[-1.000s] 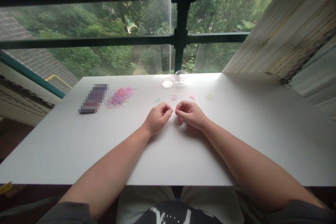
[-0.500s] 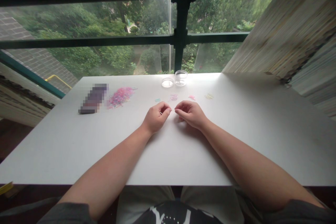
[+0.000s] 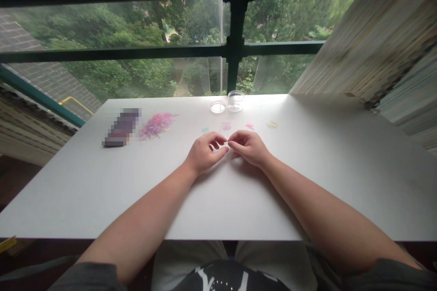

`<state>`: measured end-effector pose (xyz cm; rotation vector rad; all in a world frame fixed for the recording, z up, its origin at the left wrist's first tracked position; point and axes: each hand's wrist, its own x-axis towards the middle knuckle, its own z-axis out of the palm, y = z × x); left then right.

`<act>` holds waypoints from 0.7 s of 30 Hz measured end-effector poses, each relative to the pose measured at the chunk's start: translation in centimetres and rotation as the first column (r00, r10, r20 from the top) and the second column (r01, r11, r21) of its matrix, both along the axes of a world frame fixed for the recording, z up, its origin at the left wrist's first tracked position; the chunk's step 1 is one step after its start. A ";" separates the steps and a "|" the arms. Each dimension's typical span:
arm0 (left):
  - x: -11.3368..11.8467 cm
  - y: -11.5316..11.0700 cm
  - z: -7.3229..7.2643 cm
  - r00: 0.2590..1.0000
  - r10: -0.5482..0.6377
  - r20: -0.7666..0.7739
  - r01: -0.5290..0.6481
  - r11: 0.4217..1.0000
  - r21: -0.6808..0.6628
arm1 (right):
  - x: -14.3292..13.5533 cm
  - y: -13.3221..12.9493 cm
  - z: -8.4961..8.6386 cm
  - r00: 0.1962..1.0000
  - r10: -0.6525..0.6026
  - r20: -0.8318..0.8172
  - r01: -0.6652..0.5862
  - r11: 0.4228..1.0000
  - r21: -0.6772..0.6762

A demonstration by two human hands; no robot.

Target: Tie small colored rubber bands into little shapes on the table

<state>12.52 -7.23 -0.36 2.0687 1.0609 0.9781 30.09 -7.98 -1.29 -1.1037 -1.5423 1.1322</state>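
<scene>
Over the middle of the white table (image 3: 205, 200), my left hand (image 3: 206, 151) and my right hand (image 3: 248, 147) meet fingertip to fingertip. The thumb and index finger of my right hand are pinched together at a tiny pale item, too small to name. Around that spot, the left thumb and forefinger stand apart. Just beyond the hands lie small groups of thin coloured pieces: teal pieces (image 3: 205, 129), lilac pieces (image 3: 226, 126), pink pieces (image 3: 250, 126) and yellowish pieces (image 3: 272, 125).
A loose pile of pink and purple bits (image 3: 159, 126) lies at the left, beside a pixelated dark oblong object (image 3: 122, 128). Near the window edge stand a clear round container (image 3: 236, 102) and a clear lid (image 3: 217, 107). A curtain (image 3: 337, 50) hangs at the right.
My left thumb and forefinger have parted from their pinch, and the left fingertips have shifted right to reach the right ones. My right hand has barely moved.
</scene>
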 end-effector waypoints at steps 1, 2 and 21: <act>0.0 0.0 0.0 1.000 0.003 0.005 -0.003 1.000 0.006 | 0.0 0.0 0.0 1.000 0.005 0.002 -0.005 1.000 -0.001; 0.0 0.1 0.0 1.000 0.006 0.011 -0.007 1.000 0.007 | 0.0 0.0 0.0 1.000 0.010 0.004 -0.010 1.000 -0.001; -0.2 0.6 -0.5 0.988 0.020 0.151 -0.003 0.993 -0.116 | 0.1 -0.2 0.4 0.997 0.052 -0.059 -0.054 0.998 -0.041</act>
